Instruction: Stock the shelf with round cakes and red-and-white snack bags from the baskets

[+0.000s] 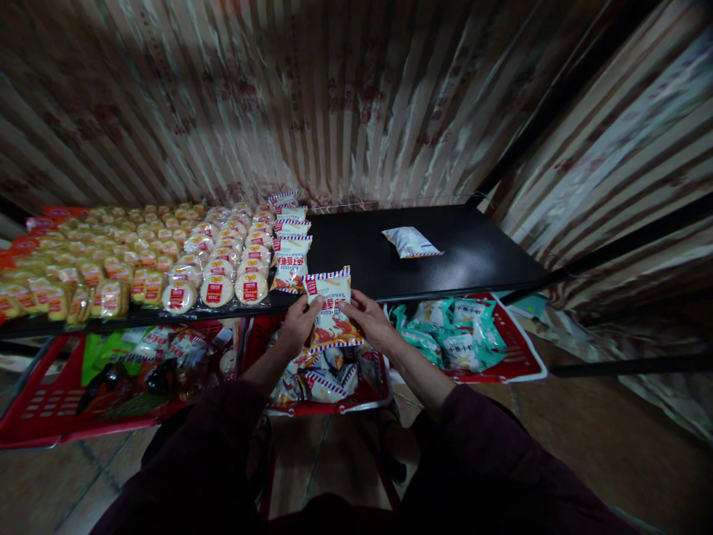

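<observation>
Between my two hands is a snack bag [330, 316] with a striped edge and a red shrimp-like picture. My left hand [301, 324] grips its left side, thumb on the front. The fingers of my right hand [368, 318] close on its right side. The bag is held above the front edge of the black shelf [356, 249], over a red basket [362, 403] of similar bags. Just behind and left of it, a column of matching snack bags [290, 260] runs back along the shelf. One more bag [412, 243] lies alone farther right, pale side up.
Rows of wrapped round crackers [217, 290] and small yellow packaged cakes [111, 297] fill the shelf's left part. Below are a red basket with mixed packs [150, 360] at left and another with green snack packs [460, 334] at right. A striped curtain [334, 96] hangs behind.
</observation>
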A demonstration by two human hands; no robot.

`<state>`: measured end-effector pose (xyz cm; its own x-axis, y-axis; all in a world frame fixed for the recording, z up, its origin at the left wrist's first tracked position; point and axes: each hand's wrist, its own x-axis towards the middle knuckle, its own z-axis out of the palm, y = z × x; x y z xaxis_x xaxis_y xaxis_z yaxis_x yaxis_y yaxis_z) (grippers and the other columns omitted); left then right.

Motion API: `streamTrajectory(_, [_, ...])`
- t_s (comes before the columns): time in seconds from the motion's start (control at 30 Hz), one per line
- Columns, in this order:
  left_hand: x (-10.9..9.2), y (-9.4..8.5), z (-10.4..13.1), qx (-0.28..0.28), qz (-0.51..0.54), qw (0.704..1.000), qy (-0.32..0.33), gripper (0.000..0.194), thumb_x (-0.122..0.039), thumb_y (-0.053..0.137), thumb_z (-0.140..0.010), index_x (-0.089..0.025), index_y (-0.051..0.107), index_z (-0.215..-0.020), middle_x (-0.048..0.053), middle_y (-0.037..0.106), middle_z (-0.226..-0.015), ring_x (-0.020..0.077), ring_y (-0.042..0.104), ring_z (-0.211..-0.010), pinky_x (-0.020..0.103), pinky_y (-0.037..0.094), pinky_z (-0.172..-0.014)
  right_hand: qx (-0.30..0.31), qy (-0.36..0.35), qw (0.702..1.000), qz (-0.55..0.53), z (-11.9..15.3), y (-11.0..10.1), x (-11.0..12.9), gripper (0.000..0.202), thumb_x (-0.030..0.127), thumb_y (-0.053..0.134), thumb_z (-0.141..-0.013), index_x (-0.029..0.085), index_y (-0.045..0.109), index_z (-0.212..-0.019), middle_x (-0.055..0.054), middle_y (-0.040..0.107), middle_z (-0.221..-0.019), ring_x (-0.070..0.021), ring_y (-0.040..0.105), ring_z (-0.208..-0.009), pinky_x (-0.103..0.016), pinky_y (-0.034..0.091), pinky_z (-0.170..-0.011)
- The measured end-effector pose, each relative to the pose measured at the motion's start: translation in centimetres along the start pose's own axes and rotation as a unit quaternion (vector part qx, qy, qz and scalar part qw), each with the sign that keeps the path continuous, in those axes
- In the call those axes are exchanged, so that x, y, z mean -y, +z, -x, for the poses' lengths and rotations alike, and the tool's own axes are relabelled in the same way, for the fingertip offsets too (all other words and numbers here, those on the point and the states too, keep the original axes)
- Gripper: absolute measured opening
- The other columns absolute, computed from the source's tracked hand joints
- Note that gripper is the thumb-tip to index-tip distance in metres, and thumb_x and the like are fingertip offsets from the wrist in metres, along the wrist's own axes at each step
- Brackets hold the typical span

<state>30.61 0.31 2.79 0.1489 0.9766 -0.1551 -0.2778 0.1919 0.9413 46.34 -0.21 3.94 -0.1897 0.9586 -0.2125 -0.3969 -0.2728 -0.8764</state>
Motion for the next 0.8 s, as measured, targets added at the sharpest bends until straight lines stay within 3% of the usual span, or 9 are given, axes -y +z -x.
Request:
streamTrajectory(0.17, [0.1,0.1,-0.2,-0.013,-0.012,1.000,0.014,0.047,-0.051,0.069,-0.070,-0.015,0.061,-0.099,0.005,0.070,-0.084,0.0178,0.066,-0.078,0.029,0.051,-0.073,-0.034,-0.018,0.999,-0.014,0.0,0.2,0.2,0.046,0.033,0.083,-0.058,0.024,0.065,-0.100,-0.001,0.073,-0.096,-0.0228,0.069,-0.088,-0.034,0.058,-0.073])
streamTrajectory(0.27, [0.2,0.1,-0.3,-0.034,-0.027,0.998,0.040,0.056,-0.049,0.070,-0.070,-0.015,0.055,-0.111,0.005,0.070,-0.084,0.0178,0.066,-0.078,0.029,0.052,-0.073,-0.047,-0.031,0.998,-0.016,-0.1,0.1,0.2,0.046,0.035,0.082,-0.059,0.025,0.064,-0.101,-0.001,0.073,-0.097,-0.0216,0.069,-0.084,-0.034,0.058,-0.072])
streamTrajectory(0.47, [0.6,-0.1,0.0,-0.022,-0.110,0.983,0.148,0.063,-0.036,0.059,-0.083,-0.022,0.033,-0.139,0.010,0.062,-0.114,0.0167,0.064,-0.090,0.029,0.052,-0.076,-0.060,-0.054,0.997,0.005,-0.5,-0.2,-0.1,0.047,0.038,0.081,-0.060,0.025,0.064,-0.102,-0.001,0.073,-0.097,-0.0206,0.069,-0.081,-0.035,0.057,-0.073])
streamTrajectory(0.6, [0.3,-0.2,0.4,-0.039,-0.232,0.947,0.217,0.046,-0.033,0.054,-0.087,-0.022,0.047,-0.132,0.012,0.054,-0.122,0.0147,0.060,-0.086,0.028,0.053,-0.074,-0.070,-0.064,0.995,0.015,-0.4,-0.1,0.0,0.051,0.040,0.082,-0.059,0.025,0.061,-0.103,-0.001,0.072,-0.097,-0.0205,0.068,-0.082,-0.034,0.057,-0.073])
streamTrajectory(0.8, [-0.6,0.1,1.0,-0.065,-0.356,0.873,0.327,0.030,-0.029,0.051,-0.089,-0.021,0.062,-0.116,0.013,0.045,-0.129,0.0211,0.052,-0.110,0.034,0.051,-0.087,-0.091,-0.068,0.993,0.014,-0.2,0.2,0.5,0.050,0.041,0.082,-0.058,0.024,0.060,-0.100,-0.001,0.072,-0.092,-0.0199,0.068,-0.077,-0.036,0.057,-0.072])
